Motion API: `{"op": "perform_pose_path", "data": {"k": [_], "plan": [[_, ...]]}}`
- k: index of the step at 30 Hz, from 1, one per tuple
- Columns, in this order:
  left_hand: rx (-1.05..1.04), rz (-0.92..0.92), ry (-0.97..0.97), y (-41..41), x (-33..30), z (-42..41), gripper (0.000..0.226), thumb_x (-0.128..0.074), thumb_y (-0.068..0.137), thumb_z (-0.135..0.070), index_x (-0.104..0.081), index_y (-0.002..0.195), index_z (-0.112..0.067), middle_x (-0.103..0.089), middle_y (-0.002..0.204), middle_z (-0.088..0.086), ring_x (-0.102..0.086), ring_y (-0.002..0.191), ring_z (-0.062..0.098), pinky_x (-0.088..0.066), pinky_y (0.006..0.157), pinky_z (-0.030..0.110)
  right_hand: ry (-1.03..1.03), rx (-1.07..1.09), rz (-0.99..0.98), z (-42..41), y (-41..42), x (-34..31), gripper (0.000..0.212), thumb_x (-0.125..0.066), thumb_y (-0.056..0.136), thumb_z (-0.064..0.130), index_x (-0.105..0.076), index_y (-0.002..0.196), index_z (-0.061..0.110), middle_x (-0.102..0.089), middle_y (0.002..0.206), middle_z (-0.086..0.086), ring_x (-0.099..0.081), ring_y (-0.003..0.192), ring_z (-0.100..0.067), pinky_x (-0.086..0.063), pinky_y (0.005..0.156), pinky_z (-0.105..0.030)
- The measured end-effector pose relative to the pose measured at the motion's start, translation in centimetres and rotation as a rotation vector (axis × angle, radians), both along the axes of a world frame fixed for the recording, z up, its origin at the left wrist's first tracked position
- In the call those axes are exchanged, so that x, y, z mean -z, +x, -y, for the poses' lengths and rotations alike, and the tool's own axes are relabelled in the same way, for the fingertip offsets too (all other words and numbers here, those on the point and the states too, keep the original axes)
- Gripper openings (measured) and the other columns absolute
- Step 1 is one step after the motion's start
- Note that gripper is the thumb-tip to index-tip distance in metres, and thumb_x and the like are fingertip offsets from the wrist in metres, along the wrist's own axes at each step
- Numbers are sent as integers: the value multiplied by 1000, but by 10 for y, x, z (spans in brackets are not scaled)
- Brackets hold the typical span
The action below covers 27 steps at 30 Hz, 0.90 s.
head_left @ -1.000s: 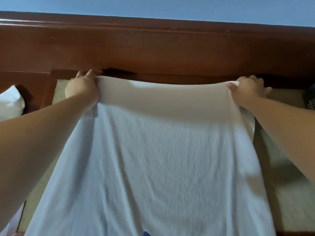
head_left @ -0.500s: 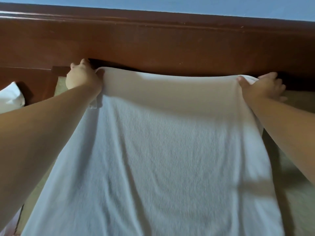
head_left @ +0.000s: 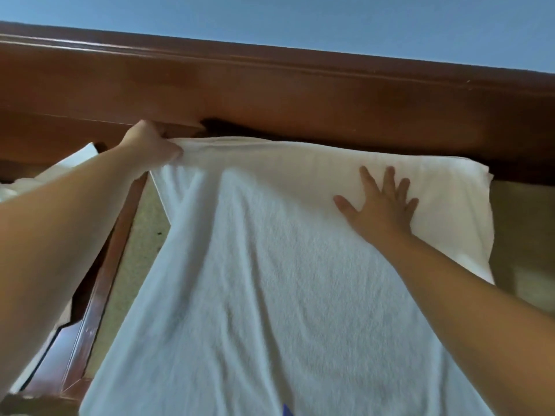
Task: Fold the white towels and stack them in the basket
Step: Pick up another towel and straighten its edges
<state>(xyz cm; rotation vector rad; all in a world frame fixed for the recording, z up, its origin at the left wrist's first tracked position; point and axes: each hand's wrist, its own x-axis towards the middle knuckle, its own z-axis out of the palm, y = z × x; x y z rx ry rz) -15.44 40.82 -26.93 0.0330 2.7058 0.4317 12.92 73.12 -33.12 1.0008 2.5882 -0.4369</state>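
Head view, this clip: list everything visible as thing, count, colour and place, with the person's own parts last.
white towel: one, white, spread over the surface from the far edge down toward the camera.
wooden board: one, reddish brown, across the far side behind the towel.
wall: one, blue, above the board.
beige surface: one, beige, under the towel, showing at both sides.
white cloth: one, white, far left, partly hidden by the left arm.
left hand: one, fingers gripping the towel's far left corner.
right hand: one, fingers spread flat on the towel near its far right end.
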Motion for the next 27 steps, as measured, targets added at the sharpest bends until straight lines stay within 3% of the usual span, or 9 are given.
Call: {"op": "perform_pose_path", "data": {"k": [6,9,12,15,17,20,22,25,27], "plan": [[-312,-181,317,0,22,3,39,-75,85,-37,-70,121,-23,-69,110,1,-67,103,27,-56,86,35,10,-15,30,-2,-5,-1,97,-29,83,94,-3,163,46,12,174,-5,10,158,-41,-5,124,-67],[-542,-50,369,1,36,5,63,-79,76,-52,-66,126,-16,-70,112,3,-68,101,27,-58,92,38,16,-16,38,-2,-7,-3,96,-31,83,94,-5,162,47,11,174,-4,9,158,-41,-7,124,-67],[-700,138,503,-7,41,11,61,-79,76,-36,-62,127,-8,-68,111,5,-68,99,26,-57,94,41,0,-8,49,-3,-7,-6,95,-34,84,93,-5,162,47,12,174,-3,10,158,-40,-7,124,-66],[-586,131,551,-16,46,20,58,-74,85,-39,-60,134,-12,-68,121,6,-69,102,26,-62,85,47,-3,-7,54,-3,-8,-7,94,-35,85,91,-5,162,47,12,173,-3,10,158,-40,-8,123,-67],[-484,71,479,-17,40,21,65,-57,90,-61,-57,140,-20,-64,127,4,-66,105,27,-62,77,44,0,-6,55,-4,-9,-7,95,-35,84,92,-4,162,48,12,173,-3,9,158,-40,-9,123,-67],[-380,-59,447,-13,29,13,56,-50,96,-64,-60,134,-25,-63,120,2,-63,103,25,-53,73,35,5,-4,66,-4,-10,-5,95,-35,83,92,-4,161,49,11,173,-3,9,158,-40,-9,123,-68],[-445,7,498,-11,34,15,56,-61,90,-65,-64,130,-26,-67,114,-2,-65,97,20,-53,76,33,12,-2,75,-4,-10,-5,94,-36,84,92,-4,161,48,11,173,-3,8,158,-40,-9,122,-67],[-512,233,450,5,32,33,65,-79,71,-59,-68,119,-17,-70,101,-2,-66,87,17,-47,68,29,-12,19,69,-4,-10,-6,92,-41,85,89,-6,160,49,11,173,0,9,158,-37,-8,123,-65],[-499,377,413,8,32,50,59,-82,71,-49,-68,120,-19,-72,104,-1,-69,90,19,-52,74,31,-11,29,73,-3,-11,-7,91,-42,85,88,-6,160,50,11,173,1,8,158,-36,-8,124,-65]]}}
